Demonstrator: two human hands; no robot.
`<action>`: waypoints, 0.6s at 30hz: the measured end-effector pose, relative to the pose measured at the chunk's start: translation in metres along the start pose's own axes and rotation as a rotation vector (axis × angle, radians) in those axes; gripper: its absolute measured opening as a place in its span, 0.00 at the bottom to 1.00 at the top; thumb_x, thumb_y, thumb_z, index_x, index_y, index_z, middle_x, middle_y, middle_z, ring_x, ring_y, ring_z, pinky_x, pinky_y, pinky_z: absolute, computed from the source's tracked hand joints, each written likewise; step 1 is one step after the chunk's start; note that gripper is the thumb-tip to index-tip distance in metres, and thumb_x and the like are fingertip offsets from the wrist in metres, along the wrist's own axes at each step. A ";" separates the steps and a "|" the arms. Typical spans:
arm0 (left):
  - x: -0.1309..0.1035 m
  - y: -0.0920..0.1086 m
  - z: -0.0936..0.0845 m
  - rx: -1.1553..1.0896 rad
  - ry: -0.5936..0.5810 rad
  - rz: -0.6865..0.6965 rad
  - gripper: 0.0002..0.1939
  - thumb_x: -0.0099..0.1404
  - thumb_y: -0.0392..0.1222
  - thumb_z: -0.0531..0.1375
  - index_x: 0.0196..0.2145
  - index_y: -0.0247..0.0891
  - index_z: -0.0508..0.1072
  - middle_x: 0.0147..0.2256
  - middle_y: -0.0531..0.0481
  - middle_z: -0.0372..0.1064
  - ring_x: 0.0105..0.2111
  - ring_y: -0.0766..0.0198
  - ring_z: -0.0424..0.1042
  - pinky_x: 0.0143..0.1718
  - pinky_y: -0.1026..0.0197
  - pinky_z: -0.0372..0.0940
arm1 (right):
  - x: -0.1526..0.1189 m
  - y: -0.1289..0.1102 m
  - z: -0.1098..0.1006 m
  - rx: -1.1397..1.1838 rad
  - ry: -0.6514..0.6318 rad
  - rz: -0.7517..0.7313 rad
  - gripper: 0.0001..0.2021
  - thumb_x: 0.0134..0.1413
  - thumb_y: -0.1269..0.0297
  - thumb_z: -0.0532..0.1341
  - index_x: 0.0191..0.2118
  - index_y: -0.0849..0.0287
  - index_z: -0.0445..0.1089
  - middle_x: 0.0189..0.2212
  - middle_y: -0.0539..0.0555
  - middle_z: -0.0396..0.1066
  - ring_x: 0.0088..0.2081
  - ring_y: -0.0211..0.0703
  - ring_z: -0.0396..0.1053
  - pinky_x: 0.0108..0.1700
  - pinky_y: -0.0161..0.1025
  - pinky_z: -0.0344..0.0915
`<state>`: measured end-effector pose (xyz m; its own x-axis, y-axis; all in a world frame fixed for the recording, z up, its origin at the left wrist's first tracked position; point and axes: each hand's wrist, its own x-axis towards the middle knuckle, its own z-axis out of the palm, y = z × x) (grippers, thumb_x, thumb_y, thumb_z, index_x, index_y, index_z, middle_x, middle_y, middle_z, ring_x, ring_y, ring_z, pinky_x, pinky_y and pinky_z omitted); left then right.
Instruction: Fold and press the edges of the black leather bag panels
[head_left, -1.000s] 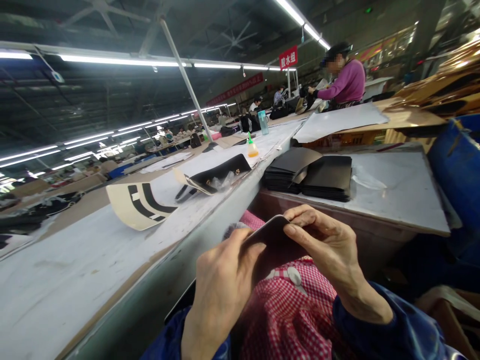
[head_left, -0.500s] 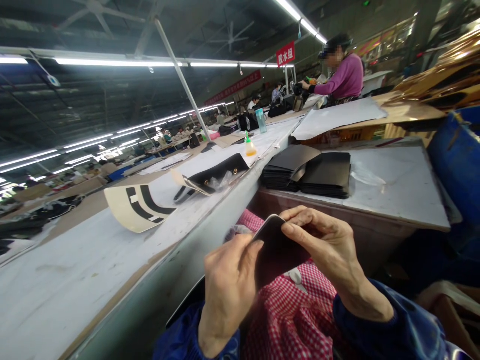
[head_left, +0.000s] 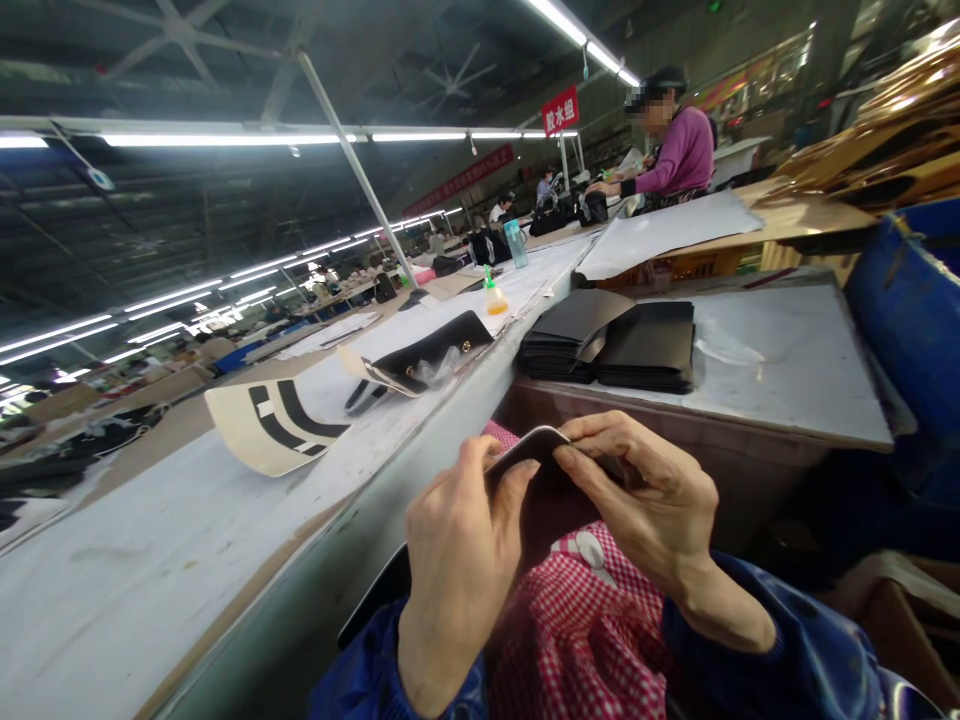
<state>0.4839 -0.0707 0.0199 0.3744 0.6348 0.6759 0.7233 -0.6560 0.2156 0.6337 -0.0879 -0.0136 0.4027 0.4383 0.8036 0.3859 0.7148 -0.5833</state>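
A dark panel with a pale rounded edge is held up above my lap, over a red checked apron. My left hand pinches its left side, thumb on the near face. The fingertips and thumb of my right hand grip the top edge near the rounded corner. The panel's lower part is in shadow and partly hidden by my left hand. Both hands are close together, beside the edge of the long table.
Stacked black panels lie on a side table. On the long table are a cream curved piece, a black piece with metal fittings and a glue bottle. A person in purple works behind; a blue bin stands right.
The panel is tilted differently, and my left fingers are more bent over its edge. My right hand keeps its pinch. The person in purple has lowered their arm. The view has shifted slightly.
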 end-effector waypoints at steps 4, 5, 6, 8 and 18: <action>-0.003 -0.005 -0.003 0.147 0.046 0.091 0.16 0.73 0.50 0.51 0.36 0.38 0.73 0.29 0.46 0.77 0.29 0.56 0.76 0.34 0.57 0.66 | 0.001 -0.004 0.000 -0.016 -0.010 -0.089 0.08 0.55 0.75 0.65 0.27 0.56 0.71 0.28 0.53 0.77 0.28 0.41 0.75 0.31 0.37 0.73; -0.004 -0.008 -0.006 0.149 0.048 0.106 0.16 0.72 0.49 0.52 0.38 0.37 0.74 0.32 0.45 0.78 0.32 0.55 0.76 0.37 0.56 0.67 | 0.001 -0.005 0.000 -0.024 -0.017 -0.097 0.08 0.55 0.75 0.64 0.27 0.56 0.71 0.28 0.53 0.77 0.28 0.42 0.75 0.30 0.37 0.73; -0.006 -0.010 -0.008 0.140 0.044 0.115 0.15 0.72 0.49 0.53 0.41 0.37 0.75 0.35 0.43 0.79 0.34 0.54 0.77 0.40 0.55 0.67 | 0.000 -0.005 0.001 -0.032 -0.024 -0.105 0.08 0.55 0.75 0.64 0.28 0.56 0.71 0.28 0.54 0.77 0.28 0.42 0.75 0.30 0.37 0.73; -0.007 -0.013 -0.013 0.090 0.033 0.109 0.14 0.71 0.46 0.56 0.46 0.36 0.75 0.40 0.43 0.79 0.38 0.54 0.78 0.43 0.56 0.68 | -0.001 -0.006 0.002 -0.042 -0.036 -0.131 0.08 0.56 0.75 0.64 0.28 0.56 0.71 0.28 0.54 0.77 0.28 0.41 0.75 0.30 0.37 0.74; -0.008 0.008 0.004 -0.278 0.189 0.032 0.07 0.69 0.35 0.58 0.31 0.37 0.71 0.25 0.56 0.71 0.24 0.71 0.70 0.29 0.71 0.65 | -0.008 -0.008 0.005 -0.044 -0.062 -0.204 0.08 0.54 0.77 0.64 0.31 0.56 0.71 0.30 0.54 0.77 0.29 0.40 0.75 0.30 0.36 0.73</action>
<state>0.4897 -0.0793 0.0134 0.2611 0.5423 0.7986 0.5176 -0.7769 0.3583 0.6228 -0.0944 -0.0145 0.2610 0.3208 0.9104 0.4907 0.7681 -0.4114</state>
